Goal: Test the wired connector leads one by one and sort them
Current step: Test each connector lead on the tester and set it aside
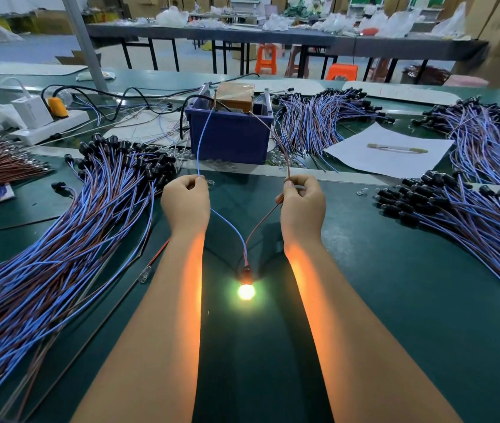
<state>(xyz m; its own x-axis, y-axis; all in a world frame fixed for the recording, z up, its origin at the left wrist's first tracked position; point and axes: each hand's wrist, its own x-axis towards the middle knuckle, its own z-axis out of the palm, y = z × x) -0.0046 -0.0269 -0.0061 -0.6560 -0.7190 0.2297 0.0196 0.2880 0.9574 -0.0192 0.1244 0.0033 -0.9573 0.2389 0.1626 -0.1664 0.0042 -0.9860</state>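
Right now both hands are up over the green mat (395, 300), each pinching one wire end of a single lead. The left hand (186, 206) has thumb and forefinger curled round the lead's blue wire (230, 227), pressing it to a blue feed wire (201, 148) that comes down from the blue bin (230, 137). The right hand (302, 206) pinches the lead's red wire (262, 221) in the same way, against a brown feed wire (276, 138) from the same bin. The two wires run back towards the person and meet at a black connector (246, 274) lying on the mat between the forearms; its lamp (246, 291) is lit, bright yellow-green, and throws an orange glow on the inner sides of both arms. A brown box (236, 94) sits in the bin. To the left a big heap of blue and brown leads (59, 254) fans over the mat, its black ends towards the bin. To the right lies another heap (456, 215), with two more bundles (318, 117) behind it, beside a white sheet (389, 151). A white power strip (50, 125) with an orange plug (57, 106) lies at the far left.
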